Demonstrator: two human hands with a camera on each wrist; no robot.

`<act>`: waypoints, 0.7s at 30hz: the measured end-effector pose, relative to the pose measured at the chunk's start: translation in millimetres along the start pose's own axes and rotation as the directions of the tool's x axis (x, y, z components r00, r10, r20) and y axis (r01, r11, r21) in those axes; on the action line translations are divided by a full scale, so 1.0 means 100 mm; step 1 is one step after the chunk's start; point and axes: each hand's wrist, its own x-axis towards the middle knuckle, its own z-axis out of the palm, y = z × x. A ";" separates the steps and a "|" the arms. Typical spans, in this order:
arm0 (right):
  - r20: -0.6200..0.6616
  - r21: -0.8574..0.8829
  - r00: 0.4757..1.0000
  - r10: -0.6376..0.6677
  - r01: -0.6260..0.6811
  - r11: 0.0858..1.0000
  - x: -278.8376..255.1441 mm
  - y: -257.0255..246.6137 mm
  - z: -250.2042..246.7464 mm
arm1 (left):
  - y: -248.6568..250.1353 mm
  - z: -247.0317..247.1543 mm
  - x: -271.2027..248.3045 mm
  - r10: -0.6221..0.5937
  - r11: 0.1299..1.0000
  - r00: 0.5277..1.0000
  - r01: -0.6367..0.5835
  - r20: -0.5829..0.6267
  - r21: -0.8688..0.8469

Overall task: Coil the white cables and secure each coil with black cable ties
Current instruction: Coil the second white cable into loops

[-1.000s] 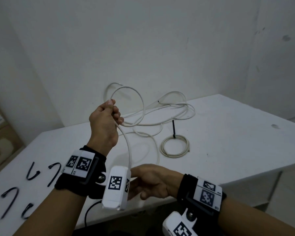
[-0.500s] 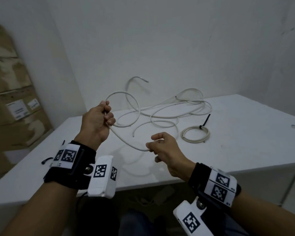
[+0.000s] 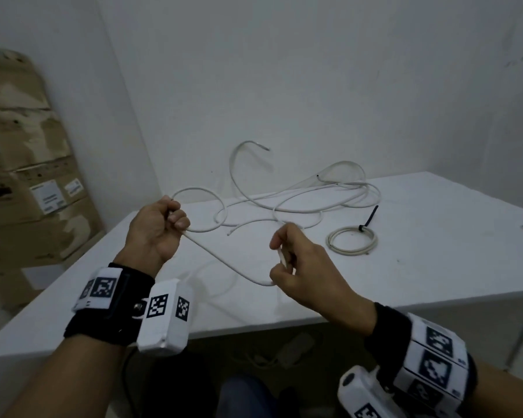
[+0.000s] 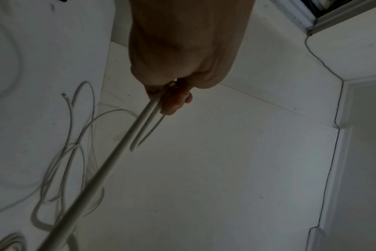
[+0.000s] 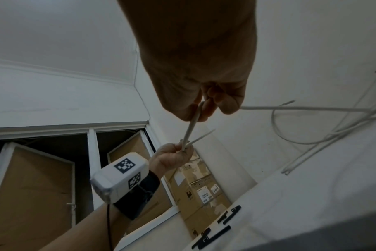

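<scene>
White round cable, thin and flexible, spans between both hands at centre frame in the head view, above the near edge of the white table. Left hand is clenched around it, left of centre; the left wrist view shows a small loop and the long run both leaving the fist. Right hand pinches the cable between thumb and fingers, right of centre, with a short length showing inside the grasp. Beyond the hands the cable trails into a loose tangle lying on the table toward the wall at upper centre.

Step in hand, as judged: coiling the second cable, first turns only. One finished white coil lies flat at right of centre, already cinched with a black cable tie whose tail sticks up.

Spare black cable ties lie on the table at lower centre of the right wrist view; not visible in the head view.

Next move likely calls for bringing the pinched section to the left fist to add a turn, then drawing more slack from the tangle. Snagging in the crossed loops is a likely risk.
</scene>
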 end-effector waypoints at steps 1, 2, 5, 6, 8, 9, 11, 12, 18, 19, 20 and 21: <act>-0.008 -0.011 1.000 0.020 -0.020 1.000 -0.03 0.04 -0.03 | -0.05 0.02 0.03 -0.004 1.000 1.000 0.004 0.008 0.007; -0.022 -0.024 0.999 0.041 -0.042 0.999 -0.06 0.08 -0.06 | -0.12 0.06 0.04 -0.017 1.000 1.000 0.016 0.026 0.024; -0.110 -0.001 0.977 0.182 -0.184 0.983 -0.10 0.27 -0.18 | -0.37 0.14 0.04 -0.096 0.992 0.989 0.086 0.113 0.092; -0.141 0.119 0.945 0.296 -0.281 0.952 -0.10 0.34 -0.22 | -0.44 0.16 0.03 -0.128 0.988 0.981 0.113 0.146 0.108; -0.076 0.543 0.807 0.585 -0.459 0.703 -0.10 0.46 -0.29 | -0.56 0.22 0.01 -0.199 0.976 0.958 0.175 0.206 0.126; 0.030 0.730 0.732 0.680 -0.481 0.486 -0.09 0.51 -0.32 | -0.60 0.24 0.01 -0.230 0.970 0.945 0.203 0.231 0.136; 0.199 0.892 0.625 0.755 -0.435 0.125 -0.05 0.59 -0.36 | -0.65 0.29 -0.01 -0.284 0.956 0.919 0.250 0.273 0.155; 0.232 0.918 0.587 0.775 -0.395 0.024 -0.01 0.64 -0.37 | -0.67 0.31 -0.02 -0.314 0.947 0.904 0.278 0.290 0.159; 0.195 0.955 0.541 0.818 -0.296 -0.031 0.23 0.82 -0.16 | -0.69 0.36 -0.02 -0.413 0.904 0.853 0.343 0.320 0.254; 0.187 0.944 0.585 0.789 -0.329 0.020 0.22 0.80 -0.11 | -0.69 0.35 -0.01 -0.408 0.901 0.857 0.321 0.316 0.293; 0.147 0.922 0.631 0.762 -0.367 0.126 0.21 0.79 -0.06 | -0.70 0.35 -0.01 -0.404 0.895 0.861 0.300 0.310 0.331; 0.067 0.874 0.676 0.734 -0.394 0.284 0.18 0.79 -0.03 | -0.71 0.33 0.00 -0.403 0.886 0.865 0.286 0.299 0.365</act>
